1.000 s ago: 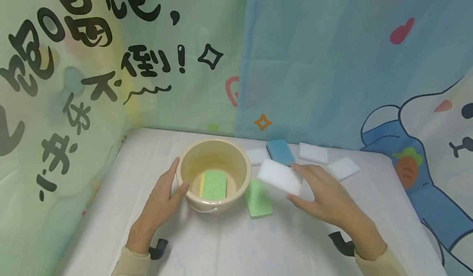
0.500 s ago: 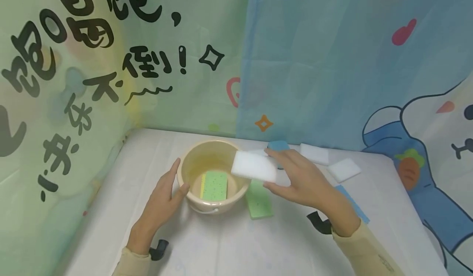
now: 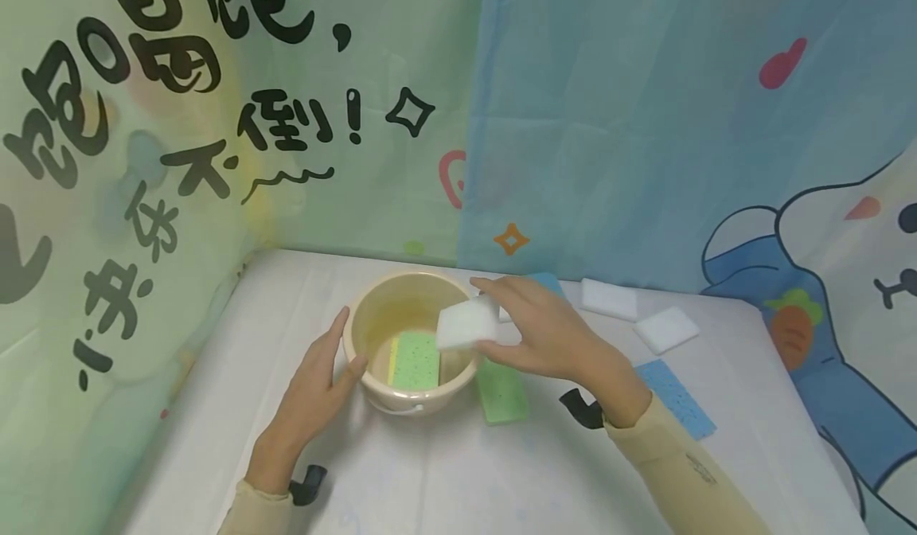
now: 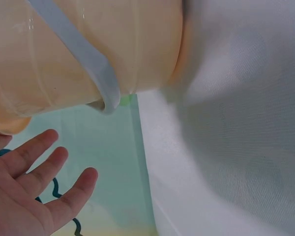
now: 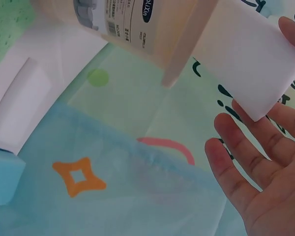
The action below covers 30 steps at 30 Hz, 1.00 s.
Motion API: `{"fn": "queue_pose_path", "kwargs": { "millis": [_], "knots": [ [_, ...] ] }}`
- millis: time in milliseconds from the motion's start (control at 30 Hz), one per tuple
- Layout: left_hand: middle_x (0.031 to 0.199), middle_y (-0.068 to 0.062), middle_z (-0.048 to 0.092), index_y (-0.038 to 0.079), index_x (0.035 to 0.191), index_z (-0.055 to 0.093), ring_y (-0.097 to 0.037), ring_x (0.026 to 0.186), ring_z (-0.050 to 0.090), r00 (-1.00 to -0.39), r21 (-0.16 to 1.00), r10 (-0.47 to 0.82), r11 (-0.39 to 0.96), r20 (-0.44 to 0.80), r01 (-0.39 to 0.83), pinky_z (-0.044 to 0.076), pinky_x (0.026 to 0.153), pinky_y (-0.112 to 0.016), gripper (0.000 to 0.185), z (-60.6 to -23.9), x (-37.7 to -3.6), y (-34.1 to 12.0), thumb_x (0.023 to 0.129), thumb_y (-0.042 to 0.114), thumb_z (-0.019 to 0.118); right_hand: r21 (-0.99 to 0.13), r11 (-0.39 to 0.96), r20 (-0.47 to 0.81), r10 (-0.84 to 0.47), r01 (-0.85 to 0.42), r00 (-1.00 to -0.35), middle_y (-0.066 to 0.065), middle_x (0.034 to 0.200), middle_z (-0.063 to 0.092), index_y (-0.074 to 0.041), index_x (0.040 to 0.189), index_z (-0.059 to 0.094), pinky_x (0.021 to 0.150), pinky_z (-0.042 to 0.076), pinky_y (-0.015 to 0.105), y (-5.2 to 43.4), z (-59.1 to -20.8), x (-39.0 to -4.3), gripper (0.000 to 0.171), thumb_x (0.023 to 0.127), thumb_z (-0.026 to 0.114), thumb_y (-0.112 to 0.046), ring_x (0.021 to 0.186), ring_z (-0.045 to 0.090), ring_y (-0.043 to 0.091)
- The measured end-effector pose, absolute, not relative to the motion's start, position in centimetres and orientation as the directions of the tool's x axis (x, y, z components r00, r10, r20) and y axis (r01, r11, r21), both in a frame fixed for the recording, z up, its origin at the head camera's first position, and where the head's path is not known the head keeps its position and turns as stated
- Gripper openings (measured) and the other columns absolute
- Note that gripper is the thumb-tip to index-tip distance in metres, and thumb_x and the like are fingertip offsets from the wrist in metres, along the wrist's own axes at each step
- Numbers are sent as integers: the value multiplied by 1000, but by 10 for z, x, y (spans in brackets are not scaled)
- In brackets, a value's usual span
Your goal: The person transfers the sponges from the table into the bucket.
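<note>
A cream bucket (image 3: 387, 396) stands on the white-covered table, with a green sponge with a yellow layer (image 3: 418, 360) inside it. My left hand (image 3: 304, 400) rests against the bucket's left rim; in the left wrist view its fingers (image 4: 73, 196) are spread and fairly straight. My right hand (image 3: 548, 332) pinches a white sponge block (image 3: 464, 324) between thumb and fingers, over the bucket's right rim. That block (image 5: 250, 54) reaches past the bucket's edge in the right wrist view, where several of the fingers stand clear of it. Its far end is hidden there.
A light green sponge (image 3: 503, 394) lies right of the bucket. A blue sponge (image 3: 548, 282) is partly hidden behind my right hand. Farther right lie two white sponges (image 3: 609, 298) and a flat blue sheet-like piece (image 3: 677, 400). Printed curtains (image 3: 609, 121) stand behind the table.
My right hand has carried the white sponge leftward, from beside the bucket to over its right rim. The blue piece at right came into view from under the arm. My left hand has stayed put.
</note>
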State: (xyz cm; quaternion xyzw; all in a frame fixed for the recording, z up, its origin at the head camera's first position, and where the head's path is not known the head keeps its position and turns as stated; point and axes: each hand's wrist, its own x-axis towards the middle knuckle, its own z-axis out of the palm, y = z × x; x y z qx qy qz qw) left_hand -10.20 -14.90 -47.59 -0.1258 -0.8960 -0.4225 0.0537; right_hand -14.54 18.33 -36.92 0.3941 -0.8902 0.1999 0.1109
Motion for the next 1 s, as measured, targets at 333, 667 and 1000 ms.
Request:
{"fn": "queue_pose_path", "kwargs": {
  "millis": [333, 667, 1000],
  "knots": [
    [159, -13, 32, 19, 162, 16, -36, 144, 31, -959, 745, 188, 603, 213, 284, 27, 113, -59, 72, -477, -101, -149, 104, 39, 53, -257, 638, 247, -683, -726, -688, 10, 121, 63, -1, 141, 52, 91, 50, 44, 173, -366, -150, 75, 84, 77, -43, 109, 59, 27],
    [160, -13, 32, 19, 162, 17, -36, 144, 31, -958, 747, 191, 599, 215, 287, 27, 114, -59, 72, -477, -101, -149, 104, 42, 52, -157, 677, 126, -708, -719, -695, 8, 115, 63, -3, 143, 51, 85, 50, 41, 165, -367, -158, 75, 85, 75, -43, 103, 59, 26],
    [160, -13, 31, 19, 162, 15, -37, 144, 30, -957, 745, 192, 601, 216, 289, 26, 114, -60, 72, -476, -101, -149, 104, 42, 51, -167, 667, 168, -706, -726, -688, 5, 109, 63, -3, 139, 54, 81, 50, 39, 166, -371, -161, 74, 82, 78, -43, 96, 58, 23]
  ]
}}
